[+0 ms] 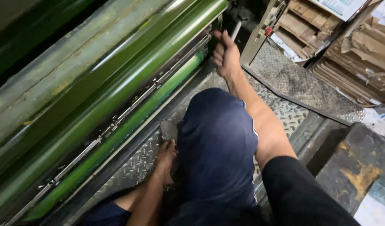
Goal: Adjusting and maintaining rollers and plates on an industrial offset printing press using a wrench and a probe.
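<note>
Apparently stiff and light, pale rod (236, 30) beside green roller (117, 90), best taken mid-shaft, clenched in right hand (226, 54); grey cloth (169, 129), soft, on tread-plate floor (293, 113), touched by left hand (166, 154), closure unclear.

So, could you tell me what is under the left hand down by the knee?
The left hand presses a small grey pad onto the diamond-patterned metal floor plate, beside the green rollers. The navy-clad knee covers the floor further right; the pad's underside is hidden.
</note>
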